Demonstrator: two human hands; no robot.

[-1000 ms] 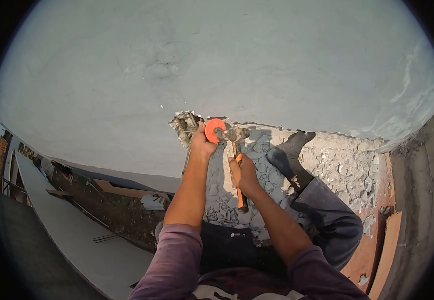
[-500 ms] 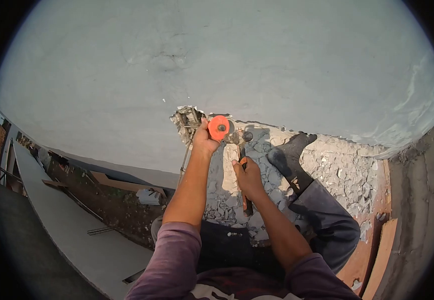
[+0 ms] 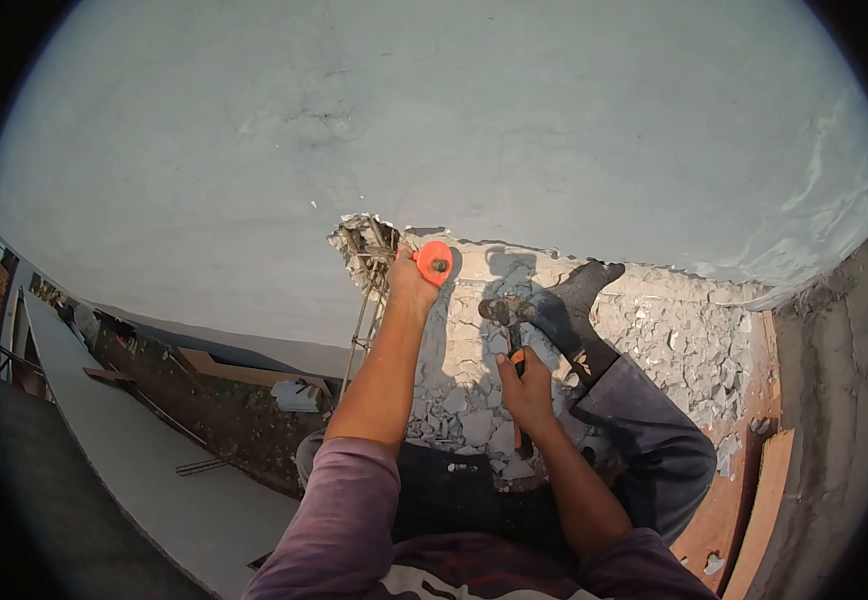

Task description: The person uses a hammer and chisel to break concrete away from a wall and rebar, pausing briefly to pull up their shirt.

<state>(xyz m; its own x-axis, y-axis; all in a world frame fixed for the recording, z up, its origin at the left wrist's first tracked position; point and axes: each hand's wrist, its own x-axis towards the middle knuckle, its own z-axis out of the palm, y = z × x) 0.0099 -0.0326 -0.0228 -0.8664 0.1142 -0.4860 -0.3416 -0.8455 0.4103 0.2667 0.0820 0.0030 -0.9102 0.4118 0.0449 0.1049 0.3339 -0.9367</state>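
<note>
My left hand (image 3: pixel 410 278) is closed round a chisel whose round orange guard (image 3: pixel 435 262) faces up, with the metal striking end in its middle. Its tip is hidden beneath the hand, beside the broken hole (image 3: pixel 362 245) in the grey wall (image 3: pixel 554 120). Thin metal rods (image 3: pixel 362 325) come down out of that hole. In my right hand (image 3: pixel 528 392) is the black and orange handle of a hammer (image 3: pixel 507 309). The hammer's head is apart from the chisel, to its lower right, over the rubble.
Broken grey rubble (image 3: pixel 476 427) lies between my legs and along the wall's foot. My foot (image 3: pixel 579 305) in a dark sock rests near the wall on the right. Wooden boards (image 3: pixel 766 490) stand at the right, and a long grey ledge (image 3: pixel 154 455) runs at the left.
The hammer in my right hand has moved away from the chisel, to the right and slightly down. My left hand and the chisel have shifted slightly left with the view.
</note>
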